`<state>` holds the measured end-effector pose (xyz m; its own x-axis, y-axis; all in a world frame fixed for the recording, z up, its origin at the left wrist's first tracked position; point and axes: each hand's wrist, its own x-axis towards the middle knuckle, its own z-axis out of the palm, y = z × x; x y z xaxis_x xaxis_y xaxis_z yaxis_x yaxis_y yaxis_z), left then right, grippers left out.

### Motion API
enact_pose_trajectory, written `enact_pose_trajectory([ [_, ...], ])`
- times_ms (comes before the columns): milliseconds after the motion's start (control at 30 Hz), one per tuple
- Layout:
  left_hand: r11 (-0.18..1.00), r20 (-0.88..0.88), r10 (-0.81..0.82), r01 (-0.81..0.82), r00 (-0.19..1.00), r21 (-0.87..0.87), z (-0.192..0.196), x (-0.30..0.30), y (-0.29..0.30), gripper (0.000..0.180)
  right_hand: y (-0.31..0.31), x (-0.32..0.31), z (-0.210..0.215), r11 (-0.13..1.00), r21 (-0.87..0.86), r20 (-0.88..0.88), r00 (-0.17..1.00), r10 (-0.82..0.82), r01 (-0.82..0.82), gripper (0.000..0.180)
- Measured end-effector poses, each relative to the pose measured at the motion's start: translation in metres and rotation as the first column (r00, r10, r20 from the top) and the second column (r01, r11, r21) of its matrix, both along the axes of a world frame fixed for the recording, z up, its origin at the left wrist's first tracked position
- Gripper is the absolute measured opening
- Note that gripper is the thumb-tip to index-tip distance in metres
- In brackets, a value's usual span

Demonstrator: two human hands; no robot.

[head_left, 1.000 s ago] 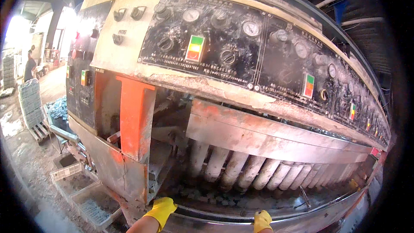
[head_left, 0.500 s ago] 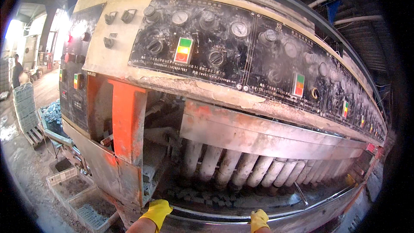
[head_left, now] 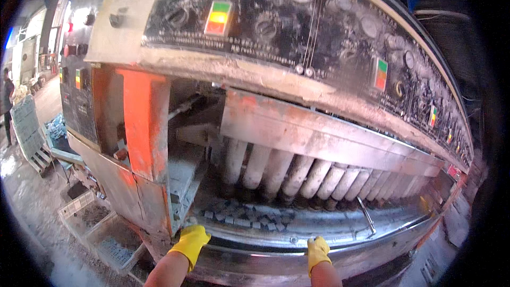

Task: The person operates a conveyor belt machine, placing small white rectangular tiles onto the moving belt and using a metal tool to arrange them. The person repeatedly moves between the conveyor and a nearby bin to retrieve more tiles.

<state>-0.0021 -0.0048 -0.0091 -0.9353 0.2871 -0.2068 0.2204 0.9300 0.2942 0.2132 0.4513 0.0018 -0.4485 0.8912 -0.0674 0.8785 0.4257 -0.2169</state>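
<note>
My left hand [head_left: 192,244], in a yellow glove, has its fingers curled over the machine's metal front rim [head_left: 252,252], close to the orange post [head_left: 141,127]. Farther right along that rim my right hand [head_left: 318,253], gloved in the same yellow, is closed on it too. Behind the rim, several small pale tile-like pieces [head_left: 241,221] lie in loose rows on the wet dark bed. A row of thick grey cylinders [head_left: 300,176] stands over the bed. To the right of my right hand a thin metal rod [head_left: 366,216] leans up from the rim.
Above hangs the black control panel [head_left: 239,26] with knobs, gauges and lit green-and-red switches. At left stand plastic crates [head_left: 85,207] on the floor, a pallet with a pale stack [head_left: 27,122], and a heap of bluish pieces [head_left: 56,127]. A person [head_left: 8,101] stands far left.
The view has tipped down, so the panel sits higher and more of the bed shows. The small pieces on the bed look brighter. Both hands stay at the rim.
</note>
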Motion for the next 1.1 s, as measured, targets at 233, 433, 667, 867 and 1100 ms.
enact_pose_trajectory([
  [233,1.000,-0.071,-0.012,0.012,0.997,-0.002,-0.008,-0.003,-0.003,0.057,-0.001,0.004,0.005,0.999,0.054,0.004,1.000,-0.002,0.001,0.058],
  [433,0.999,0.005,0.041,-0.041,0.999,-0.009,0.008,0.009,-0.005,0.049,-0.041,0.005,0.042,0.992,-0.122,-0.062,0.998,-0.033,0.025,0.055],
  [667,1.000,0.041,0.011,-0.011,0.999,-0.016,0.008,0.011,0.001,0.053,-0.016,0.018,0.021,0.996,-0.085,-0.063,0.998,-0.007,0.002,0.054],
  [867,1.000,0.030,-0.012,0.012,0.999,-0.014,0.016,0.015,0.015,0.050,0.017,0.031,-0.008,1.000,-0.018,-0.100,0.995,-0.024,0.022,0.052],
  [1100,1.000,0.000,-0.003,0.003,1.000,-0.014,0.012,0.010,0.006,0.049,0.045,0.019,-0.039,0.999,0.030,-0.069,0.997,0.045,-0.043,0.051],
])
